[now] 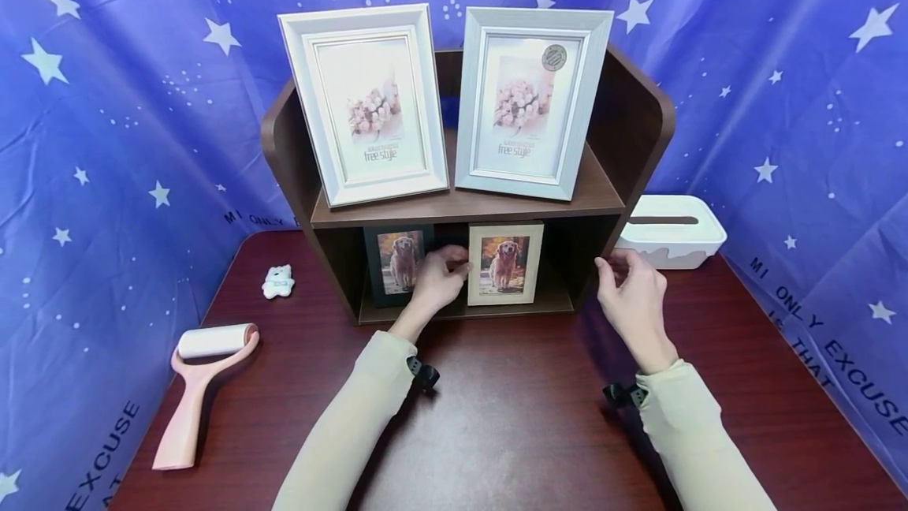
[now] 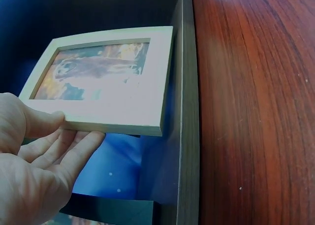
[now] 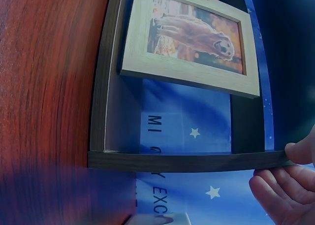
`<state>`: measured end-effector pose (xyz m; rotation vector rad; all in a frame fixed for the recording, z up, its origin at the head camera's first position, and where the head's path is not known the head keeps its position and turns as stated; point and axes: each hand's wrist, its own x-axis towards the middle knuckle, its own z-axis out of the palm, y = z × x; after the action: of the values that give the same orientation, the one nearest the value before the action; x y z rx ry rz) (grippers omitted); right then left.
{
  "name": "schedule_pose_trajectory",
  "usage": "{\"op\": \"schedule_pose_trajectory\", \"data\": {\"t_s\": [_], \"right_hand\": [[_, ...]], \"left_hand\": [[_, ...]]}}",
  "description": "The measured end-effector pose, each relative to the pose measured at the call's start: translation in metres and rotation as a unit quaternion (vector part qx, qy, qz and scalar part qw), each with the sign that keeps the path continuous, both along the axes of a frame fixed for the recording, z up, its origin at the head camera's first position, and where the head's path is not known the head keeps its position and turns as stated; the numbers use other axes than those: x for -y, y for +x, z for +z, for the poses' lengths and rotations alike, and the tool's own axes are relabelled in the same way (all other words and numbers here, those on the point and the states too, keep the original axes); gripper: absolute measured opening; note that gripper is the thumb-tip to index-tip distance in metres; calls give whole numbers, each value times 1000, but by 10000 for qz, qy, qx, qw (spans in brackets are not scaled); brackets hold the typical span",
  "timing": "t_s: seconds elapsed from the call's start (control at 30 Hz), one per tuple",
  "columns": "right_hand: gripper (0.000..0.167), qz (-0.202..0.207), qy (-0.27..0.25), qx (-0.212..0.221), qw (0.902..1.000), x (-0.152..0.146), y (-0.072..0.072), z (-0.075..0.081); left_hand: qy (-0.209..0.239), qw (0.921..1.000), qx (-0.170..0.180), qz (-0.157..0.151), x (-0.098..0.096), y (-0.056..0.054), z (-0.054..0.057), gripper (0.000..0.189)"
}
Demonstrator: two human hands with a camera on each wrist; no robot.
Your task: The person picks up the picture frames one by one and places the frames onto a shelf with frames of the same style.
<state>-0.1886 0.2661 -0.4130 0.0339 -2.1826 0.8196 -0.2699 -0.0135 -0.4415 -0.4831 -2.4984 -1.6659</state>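
Observation:
On the lower level of a dark brown shelf (image 1: 468,215) stands a cream picture frame (image 1: 537,262) with a dog photo. My left hand (image 1: 441,278) pinches its left edge, thumb on the front and fingers behind, as the left wrist view shows. Partly behind that hand is a dark picture frame (image 1: 372,266) with a similar dog photo. My right hand (image 1: 634,294) pinches the front edge of the shelf's right side panel (image 3: 197,162), thumb on the inner side and fingers outside. In the right wrist view the cream frame leans with its photo facing out.
A white picture frame (image 1: 322,117) and a pale grey one (image 1: 471,101) stand on the upper level. Behind the right hand sits a white tissue box (image 1: 674,239). To the left lie a pink-handled lint roller (image 1: 187,416) and a small white bear figure (image 1: 278,281). Blue starry curtains surround the table.

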Motion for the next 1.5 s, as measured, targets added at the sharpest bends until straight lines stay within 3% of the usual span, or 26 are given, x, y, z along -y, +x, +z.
{"op": "schedule_pose_trajectory", "data": {"t_s": [0.3,0.7,1.5], "right_hand": [[15,-57,97,-49,9999,-2,-1,-2],[14,-42,75,-65,9999,-2,-2,-2],[14,-53,19,-55,10000,-1,-1,-3]], "left_hand": [[70,9999,60,73,-2,-4,-6,14],[94,9997,-125,190,-6,-6,-10,15],[-88,9966,-23,824,-19,-9,-11,16]]}}
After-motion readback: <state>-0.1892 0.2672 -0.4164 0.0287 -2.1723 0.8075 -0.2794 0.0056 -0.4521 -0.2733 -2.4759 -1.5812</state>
